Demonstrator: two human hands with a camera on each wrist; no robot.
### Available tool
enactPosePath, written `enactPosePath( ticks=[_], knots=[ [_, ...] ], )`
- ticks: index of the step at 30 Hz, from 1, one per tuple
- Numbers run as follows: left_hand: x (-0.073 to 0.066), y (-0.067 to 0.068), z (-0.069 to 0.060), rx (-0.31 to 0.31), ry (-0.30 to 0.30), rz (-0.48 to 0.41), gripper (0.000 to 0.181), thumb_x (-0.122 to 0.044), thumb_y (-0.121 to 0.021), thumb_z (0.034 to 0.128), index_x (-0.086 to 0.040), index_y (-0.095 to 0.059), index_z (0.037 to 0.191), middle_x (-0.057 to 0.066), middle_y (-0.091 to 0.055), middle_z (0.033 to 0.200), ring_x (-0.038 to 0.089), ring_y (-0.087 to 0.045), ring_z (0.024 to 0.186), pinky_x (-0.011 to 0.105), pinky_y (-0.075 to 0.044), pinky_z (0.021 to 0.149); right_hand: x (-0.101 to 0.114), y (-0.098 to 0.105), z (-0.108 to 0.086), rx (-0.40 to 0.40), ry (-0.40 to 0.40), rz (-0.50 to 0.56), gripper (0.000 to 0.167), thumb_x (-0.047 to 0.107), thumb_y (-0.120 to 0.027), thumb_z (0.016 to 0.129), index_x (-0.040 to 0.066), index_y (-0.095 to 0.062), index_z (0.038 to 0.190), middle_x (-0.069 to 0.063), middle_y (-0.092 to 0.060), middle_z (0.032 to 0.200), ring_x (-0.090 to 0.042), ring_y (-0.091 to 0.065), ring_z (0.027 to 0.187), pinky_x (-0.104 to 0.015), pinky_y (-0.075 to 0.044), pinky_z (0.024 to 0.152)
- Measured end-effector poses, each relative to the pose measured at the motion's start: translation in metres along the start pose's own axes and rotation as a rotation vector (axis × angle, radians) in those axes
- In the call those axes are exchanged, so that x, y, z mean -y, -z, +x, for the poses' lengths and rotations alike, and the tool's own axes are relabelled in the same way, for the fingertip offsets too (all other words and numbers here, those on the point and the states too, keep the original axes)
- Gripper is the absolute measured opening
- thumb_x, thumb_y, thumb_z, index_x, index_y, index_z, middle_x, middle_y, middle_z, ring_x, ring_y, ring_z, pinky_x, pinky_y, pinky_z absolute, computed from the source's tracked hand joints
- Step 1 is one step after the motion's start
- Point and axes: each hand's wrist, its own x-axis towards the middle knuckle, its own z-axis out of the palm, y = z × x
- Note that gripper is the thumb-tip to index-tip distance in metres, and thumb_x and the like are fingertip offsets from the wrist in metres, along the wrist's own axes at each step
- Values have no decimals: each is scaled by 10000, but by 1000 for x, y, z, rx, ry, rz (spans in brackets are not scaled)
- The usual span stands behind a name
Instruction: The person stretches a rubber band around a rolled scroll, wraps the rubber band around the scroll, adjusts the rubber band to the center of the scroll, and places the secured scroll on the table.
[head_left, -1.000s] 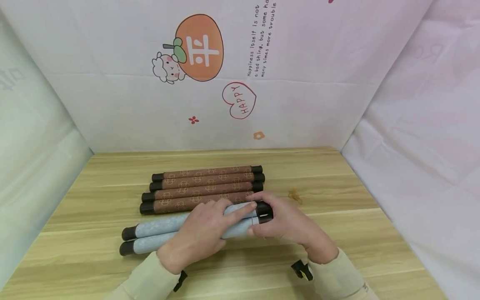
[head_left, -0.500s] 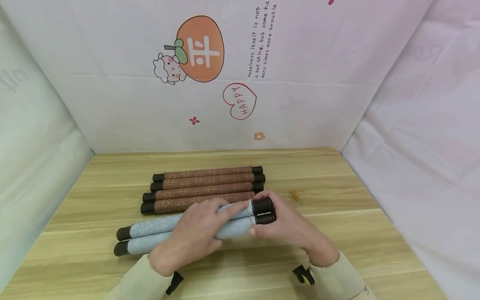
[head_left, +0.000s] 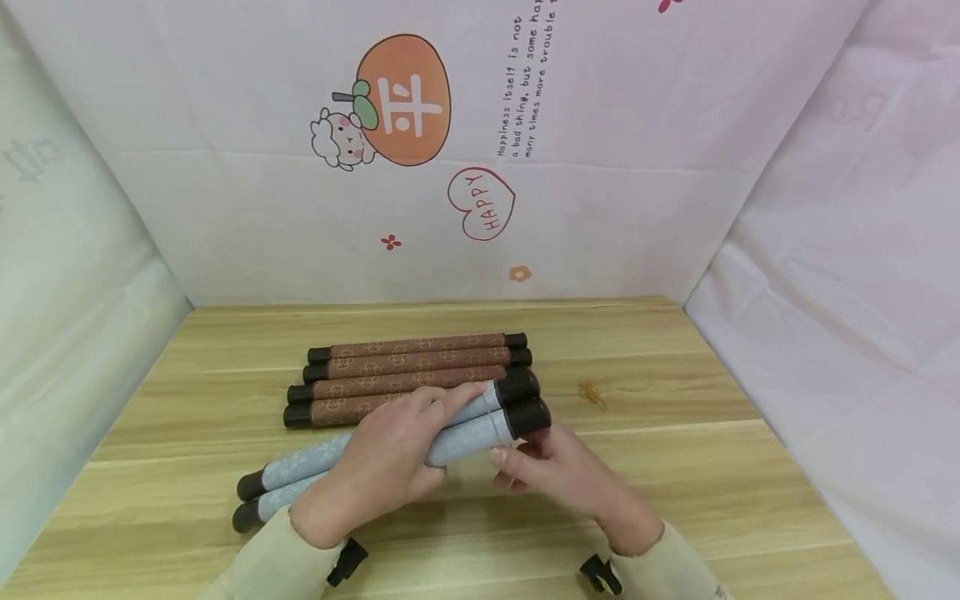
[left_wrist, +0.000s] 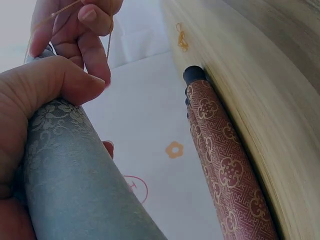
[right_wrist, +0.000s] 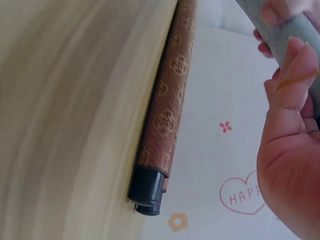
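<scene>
Two blue scrolls (head_left: 470, 438) lie parallel, long axes slanting from near left to far right; left hand (head_left: 378, 454) fingers wrap them; right hand (head_left: 566, 475) fingers hook an elastic band (right_wrist: 297, 80).

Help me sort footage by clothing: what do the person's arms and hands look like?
The left sleeve and right sleeve are cream, the right with a small dark marking. The left hand and right hand wear no gloves. A black device sits beside the left sleeve, a second one beside the right.
</scene>
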Motion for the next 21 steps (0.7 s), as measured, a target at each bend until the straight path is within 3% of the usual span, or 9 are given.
enactPosePath(
  ticks=[3, 7, 13, 16, 21],
  knots=[
    [0, 0, 1, -12, 25, 14, 1056, -103, -838, 672, -337, -393, 1601, 7, -691, 1268, 166, -688, 1065, 394, -589, 855, -1, -5, -2, -15, 9, -5, 289, 199, -531, 1093, 19, -632, 1295, -285, -673, 1129, -348, -741, 822, -419, -642, 709],
    [2, 0, 1, -23, 56, 17, 1062, -86, -835, 661, -335, -402, 1598, -14, -695, 1241, 138, -672, 1001, 364, -576, 792, 0, -12, -5, -63, 23, -6, 347, 226, -438, 1128, -19, -681, 1171, -248, -717, 1128, -234, -739, 829, -371, -639, 746],
    [3, -1, 1, -4, 92, 14, 1077, -97, -851, 670, -282, -378, 1620, -3, -698, 1216, 138, -661, 973, 354, -561, 778, 2, -26, -12, -176, 104, -92, 281, 190, -472, 1117, 31, -703, 1128, -114, -744, 1034, -215, -721, 883, -338, -628, 786],
    [3, -1, 2, 14, 112, 19, 1110, -99, -858, 679, -273, -335, 1643, 22, -700, 1235, 160, -677, 998, 371, -567, 803, 2, -33, -15, -256, 196, -240, 187, 160, -536, 1090, 125, -719, 1078, 20, -722, 983, -116, -672, 858, -289, -600, 772],
    [3, -1, 2, 25, 125, 28, 1135, -97, -855, 685, -308, -304, 1654, 15, -704, 1246, 152, -679, 993, 367, -566, 788, 2, -41, -16, -366, 507, -551, 129, 81, -613, 1032, 186, -685, 1048, 66, -702, 990, -77, -637, 899, -254, -551, 839]
  ],
)
